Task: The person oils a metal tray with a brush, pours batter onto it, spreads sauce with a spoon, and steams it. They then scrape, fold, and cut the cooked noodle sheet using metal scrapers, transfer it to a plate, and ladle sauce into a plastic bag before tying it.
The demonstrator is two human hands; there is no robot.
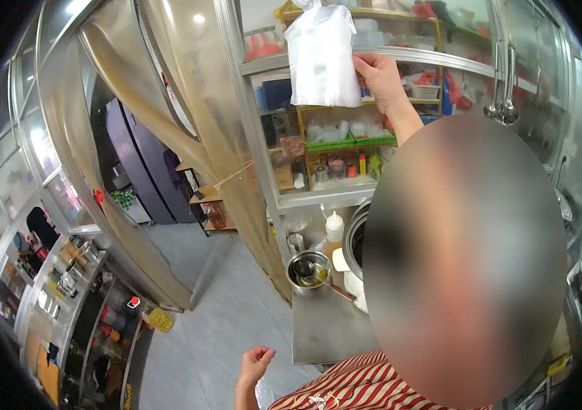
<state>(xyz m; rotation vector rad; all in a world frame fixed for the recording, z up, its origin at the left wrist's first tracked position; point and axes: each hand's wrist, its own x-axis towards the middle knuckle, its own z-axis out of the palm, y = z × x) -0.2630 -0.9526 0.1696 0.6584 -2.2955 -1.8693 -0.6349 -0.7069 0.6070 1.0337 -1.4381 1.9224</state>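
Observation:
A bundle of white, translucent plastic bags (322,61) hangs in front of the glass partition at the top. My right hand (376,76) is raised to it, thumb and fingers pinched on the bundle's right edge. A large blurred oval covers much of the area below my right forearm. Low in the view, my left hand (257,362) is held above the floor, its fingers curled together and nothing visible in them. Some clear plastic shows beside its wrist. The red-and-white striped cloth (352,386) lies to the right of that hand.
A steel counter (328,331) carries a metal bowl (309,269) with a ladle, a squeeze bottle (334,227) and a large pot. Ladles (508,109) hang at upper right. Plastic curtains (236,205) frame a doorway. An oil bottle (157,318) stands near the left shelves.

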